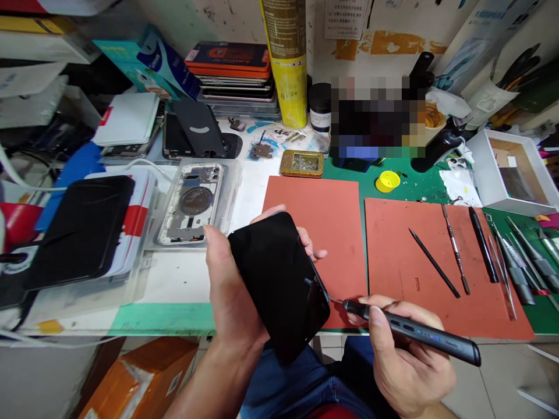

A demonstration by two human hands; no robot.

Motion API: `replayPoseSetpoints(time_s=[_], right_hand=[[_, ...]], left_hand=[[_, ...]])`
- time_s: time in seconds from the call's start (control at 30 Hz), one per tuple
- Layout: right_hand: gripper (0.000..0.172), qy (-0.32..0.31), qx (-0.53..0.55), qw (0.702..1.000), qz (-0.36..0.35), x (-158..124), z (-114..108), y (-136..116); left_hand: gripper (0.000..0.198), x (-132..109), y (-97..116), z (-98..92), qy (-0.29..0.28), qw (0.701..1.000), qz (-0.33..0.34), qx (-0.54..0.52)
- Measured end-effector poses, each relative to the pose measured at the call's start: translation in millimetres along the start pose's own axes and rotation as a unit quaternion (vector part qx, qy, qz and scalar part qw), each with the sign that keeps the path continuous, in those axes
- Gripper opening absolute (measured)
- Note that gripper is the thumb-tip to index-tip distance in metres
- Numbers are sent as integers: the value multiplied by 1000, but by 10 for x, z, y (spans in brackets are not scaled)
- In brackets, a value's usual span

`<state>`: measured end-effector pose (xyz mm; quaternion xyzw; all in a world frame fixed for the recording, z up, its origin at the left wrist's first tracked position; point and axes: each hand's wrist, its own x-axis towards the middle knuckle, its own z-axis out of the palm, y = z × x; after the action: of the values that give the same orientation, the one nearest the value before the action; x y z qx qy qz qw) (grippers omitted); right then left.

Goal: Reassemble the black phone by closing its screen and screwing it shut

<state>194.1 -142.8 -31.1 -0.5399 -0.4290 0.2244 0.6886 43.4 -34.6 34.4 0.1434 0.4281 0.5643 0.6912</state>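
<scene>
My left hand (231, 285) grips a black smartphone (277, 279) from below, with its glossy black face turned up and tilted. My right hand (406, 355) is shut around a dark grey electric precision screwdriver (419, 333), which has small blue lights along its body. The screwdriver's thin bit points at the phone's lower right edge, touching it or very close; I cannot tell which. The phone hides part of my left palm and fingers.
Two terracotta silicone mats (441, 279) lie on a green bench mat (410, 186), with pry tools and tweezers on the right one. An opened phone housing (190, 203) sits in a clear tray at left. A yellow spray can (286, 64) and stacked phone screens stand behind.
</scene>
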Motion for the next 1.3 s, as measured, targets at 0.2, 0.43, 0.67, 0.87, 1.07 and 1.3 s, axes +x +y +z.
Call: replayPoseSetpoints(time_s=[0.2,0.43,0.67,0.87,1.07,1.3], right_hand=[[23,-14,-9,1000,5,7,-6,15],[24,-16,6,1000,12,0,-15,20],[27,-13,16,1000,11,8,-10,9],[23,-11,-13,1000,0,9,3,5],[21,-4,-18,1000,2,-1,4,3],[23,-13,-14,1000,-8,33,4,-3]], left_hand=[[80,10,-6,0,-4,1000,-2,1],[77,-16,2,-8,1,1000,-6,-1],[76,-6,-3,-8,-9,1000,-6,-7],[77,-11,-10,-15,-6,1000,-6,-8],[77,-8,-13,-9,-6,1000,2,-14],[77,2,4,-6,-2,1000,-5,-8]])
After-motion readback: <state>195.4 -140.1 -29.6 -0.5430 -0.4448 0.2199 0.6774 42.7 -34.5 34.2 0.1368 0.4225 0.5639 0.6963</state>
